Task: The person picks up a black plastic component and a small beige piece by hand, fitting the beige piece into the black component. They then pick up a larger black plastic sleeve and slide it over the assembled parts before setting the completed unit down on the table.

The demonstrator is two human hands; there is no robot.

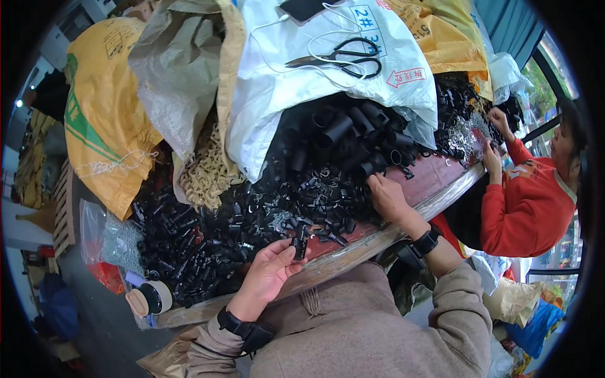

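I see left hand (271, 271) pinching a small black plastic clip (300, 242) at the near counter (353, 252) edge, right hand (387, 196) curled, fingers in the black parts pile (296, 195); risk: raking nudges loose pieces off that rim.

Scissors (340, 57) on sack (353, 94), behind parts heap (252, 214) on table (435, 183).

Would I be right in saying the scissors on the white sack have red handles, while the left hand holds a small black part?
Not quite: the head view shows the scissors with black handles, lying on the white sack. The left hand does hold a small black part.
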